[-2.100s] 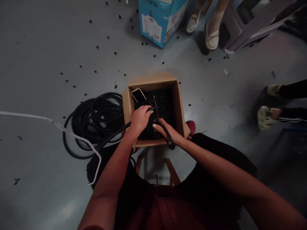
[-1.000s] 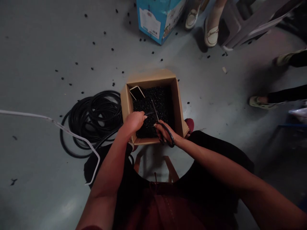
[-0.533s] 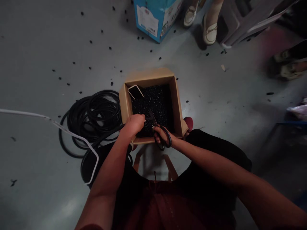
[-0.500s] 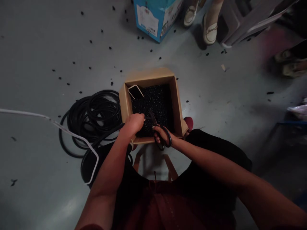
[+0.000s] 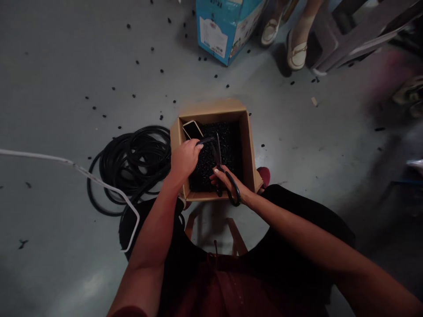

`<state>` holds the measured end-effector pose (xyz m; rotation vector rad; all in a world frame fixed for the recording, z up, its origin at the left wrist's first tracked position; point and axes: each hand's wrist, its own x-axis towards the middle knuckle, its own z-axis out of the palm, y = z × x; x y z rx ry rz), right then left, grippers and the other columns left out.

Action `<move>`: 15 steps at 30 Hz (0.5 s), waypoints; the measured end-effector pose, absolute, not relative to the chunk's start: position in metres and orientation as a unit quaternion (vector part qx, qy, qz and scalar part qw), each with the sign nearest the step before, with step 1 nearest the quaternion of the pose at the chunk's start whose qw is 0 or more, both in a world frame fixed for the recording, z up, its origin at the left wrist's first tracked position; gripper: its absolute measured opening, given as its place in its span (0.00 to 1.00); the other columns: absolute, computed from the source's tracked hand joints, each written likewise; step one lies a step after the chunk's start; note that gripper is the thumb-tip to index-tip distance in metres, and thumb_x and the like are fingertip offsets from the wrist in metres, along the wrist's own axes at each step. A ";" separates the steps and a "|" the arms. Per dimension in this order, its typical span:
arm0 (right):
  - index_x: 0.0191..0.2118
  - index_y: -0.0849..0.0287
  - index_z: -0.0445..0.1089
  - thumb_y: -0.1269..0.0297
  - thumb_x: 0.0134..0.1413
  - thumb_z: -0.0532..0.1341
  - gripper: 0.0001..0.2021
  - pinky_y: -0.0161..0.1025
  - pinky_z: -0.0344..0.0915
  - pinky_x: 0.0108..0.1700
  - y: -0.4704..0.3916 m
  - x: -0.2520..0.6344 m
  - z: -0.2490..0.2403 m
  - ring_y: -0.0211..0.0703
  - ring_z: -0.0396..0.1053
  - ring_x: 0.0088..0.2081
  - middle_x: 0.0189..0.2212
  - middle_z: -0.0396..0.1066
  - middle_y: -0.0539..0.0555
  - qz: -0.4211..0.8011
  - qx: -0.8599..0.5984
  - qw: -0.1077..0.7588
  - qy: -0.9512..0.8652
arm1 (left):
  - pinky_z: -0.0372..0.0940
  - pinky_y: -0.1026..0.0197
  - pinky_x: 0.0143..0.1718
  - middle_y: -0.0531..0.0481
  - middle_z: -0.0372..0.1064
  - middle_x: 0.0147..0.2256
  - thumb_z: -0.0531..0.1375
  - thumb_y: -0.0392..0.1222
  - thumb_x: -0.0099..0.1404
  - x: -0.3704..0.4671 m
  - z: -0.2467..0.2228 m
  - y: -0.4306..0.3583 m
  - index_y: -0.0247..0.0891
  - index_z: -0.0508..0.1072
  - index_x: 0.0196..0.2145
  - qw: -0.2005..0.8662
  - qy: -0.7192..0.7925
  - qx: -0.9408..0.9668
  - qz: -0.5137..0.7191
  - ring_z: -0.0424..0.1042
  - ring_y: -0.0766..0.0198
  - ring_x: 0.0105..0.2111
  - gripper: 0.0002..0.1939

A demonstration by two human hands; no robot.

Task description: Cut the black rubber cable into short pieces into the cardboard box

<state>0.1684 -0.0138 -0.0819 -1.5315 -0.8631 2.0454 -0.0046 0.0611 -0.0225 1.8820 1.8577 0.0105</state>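
Over the left side of a cardboard box [image 5: 251, 149], my left hand [image 5: 185, 160] is closed around a black hose [image 5: 206, 141], whose end sticks out past the fingers. My right hand [image 5: 228, 178] grips black-handled scissors [image 5: 218, 149], blades pointing away from me and spread at the end of the hose. Many small black cut pieces [image 5: 228, 132] fill the bottom of the box. A dark flat object with a pale rim [image 5: 193, 129], like a phone, leans in its far left corner. Coils of black hose [image 5: 132, 163] lie on the floor left of the box.
Small black pieces are scattered over the grey floor [image 5: 59, 132]. A blue carton [image 5: 214, 31] stands beyond the box, beside another person's feet [image 5: 297, 55] and a grey plastic stool [image 5: 327, 44]. A white cable [image 5: 99, 181] hangs across the left. My knees flank the box.
My left hand has risen slightly away from me, and a length of hose now shows beyond its fingers. The scissors have opened wider and turned more upright around the hose end. The view shifted slightly.
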 end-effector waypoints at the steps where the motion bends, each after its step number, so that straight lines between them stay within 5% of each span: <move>1: 0.43 0.55 0.63 0.49 0.59 0.61 0.15 0.38 0.69 0.41 -0.011 0.169 -0.079 0.40 0.71 0.37 0.36 0.71 0.51 0.730 -0.548 0.227 -0.339 | 0.65 0.58 0.50 0.43 0.77 0.50 0.49 0.43 0.75 -0.004 -0.021 0.061 0.38 0.75 0.52 0.254 0.682 0.686 0.009 0.74 0.55 0.50 0.18; 15: 0.44 0.56 0.62 0.47 0.60 0.58 0.17 0.42 0.69 0.48 0.000 0.175 -0.064 0.42 0.70 0.39 0.38 0.70 0.53 0.698 -0.520 0.226 -0.437 | 0.65 0.57 0.51 0.43 0.77 0.51 0.49 0.42 0.74 0.003 -0.025 0.059 0.36 0.75 0.54 0.317 0.657 0.683 0.030 0.74 0.55 0.51 0.19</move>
